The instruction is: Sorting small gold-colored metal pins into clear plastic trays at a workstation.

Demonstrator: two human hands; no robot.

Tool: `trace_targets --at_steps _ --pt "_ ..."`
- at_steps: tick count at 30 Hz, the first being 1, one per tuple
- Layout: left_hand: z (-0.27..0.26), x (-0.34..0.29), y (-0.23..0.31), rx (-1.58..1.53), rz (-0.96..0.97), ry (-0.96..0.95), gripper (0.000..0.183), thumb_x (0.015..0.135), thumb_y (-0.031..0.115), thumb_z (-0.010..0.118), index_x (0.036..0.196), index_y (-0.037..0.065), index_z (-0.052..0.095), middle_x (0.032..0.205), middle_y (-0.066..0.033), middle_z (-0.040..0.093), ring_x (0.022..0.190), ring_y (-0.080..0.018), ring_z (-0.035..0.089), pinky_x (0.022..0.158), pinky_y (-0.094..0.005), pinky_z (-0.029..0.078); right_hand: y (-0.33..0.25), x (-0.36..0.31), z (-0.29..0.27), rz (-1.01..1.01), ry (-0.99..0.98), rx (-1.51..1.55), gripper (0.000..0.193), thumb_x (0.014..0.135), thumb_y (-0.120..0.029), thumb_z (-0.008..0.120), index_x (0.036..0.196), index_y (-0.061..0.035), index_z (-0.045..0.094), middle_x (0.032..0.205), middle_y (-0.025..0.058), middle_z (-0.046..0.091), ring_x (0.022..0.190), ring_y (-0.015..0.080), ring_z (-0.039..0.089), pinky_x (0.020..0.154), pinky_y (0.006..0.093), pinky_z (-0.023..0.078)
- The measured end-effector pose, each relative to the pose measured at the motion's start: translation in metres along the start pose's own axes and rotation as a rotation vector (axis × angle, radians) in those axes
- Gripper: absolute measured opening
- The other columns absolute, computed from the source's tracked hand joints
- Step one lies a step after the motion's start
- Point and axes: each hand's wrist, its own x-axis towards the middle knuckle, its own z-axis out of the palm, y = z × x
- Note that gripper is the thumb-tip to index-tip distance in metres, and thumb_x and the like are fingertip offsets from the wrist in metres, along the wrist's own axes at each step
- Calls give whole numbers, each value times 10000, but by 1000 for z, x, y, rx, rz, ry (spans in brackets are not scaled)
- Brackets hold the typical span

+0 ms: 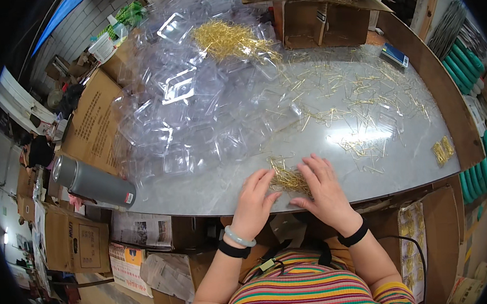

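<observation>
Near the front edge of the grey table [212, 192] lies a small pile of gold wire hooks [288, 178]. My left hand [252, 201] rests at the pile's left side, its fingers stretched out and its thumb apart. From the right, my right hand [325, 190] lies against the same pile, fingers spread, thumb near the table edge. Neither hand grips anything that I can see. More gold wire hooks [359, 115] are scattered loosely over the right half of the table. A big heap of clear plastic packaging shells [196, 118] covers the left half.
Another mound of gold hooks [227, 40] sits on the plastic heap. A grey bottle [96, 182] stands tilted-looking at the left edge. Cardboard walls [92, 123] border the table. An open cardboard box [347, 26] and a small blue box [395, 55] are at the back right.
</observation>
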Motion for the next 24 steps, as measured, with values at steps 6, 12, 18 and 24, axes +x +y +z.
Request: trace_targets --at_steps 6,12,18,24 --pt "-9 -3 -8 162 54 -89 812 779 251 828 1462 32 448 1492 -185 448 1414 -412 364 1146 -491 337 -1 16 -2 -97 -197 52 530 889 -236 715 1360 -72 536 1419 101 546 1348 299 483 1159 506 329" --pt "-12 5 -4 222 135 -230 865 777 358 816 1464 9 424 1491 -163 438 1440 -405 322 1182 -572 242 18 13 3 -262 -253 166 465 871 -157 706 1316 -110 583 1357 61 598 1320 277 512 1139 470 371" --pt "-4 4 -12 167 100 -221 761 810 268 801 1446 36 454 1424 -165 484 1419 -397 366 1181 -535 279 7 6 -14 -69 -96 131 495 832 -104 731 1301 -74 574 1346 113 579 1269 324 531 1134 467 376" --pt "7 10 -6 75 160 -170 711 803 149 799 1419 22 468 1384 -185 480 1360 -404 416 1132 -493 359 18 -4 -8 -10 -86 177 593 775 -144 796 1308 -49 554 1377 143 537 1271 350 509 1094 476 398"
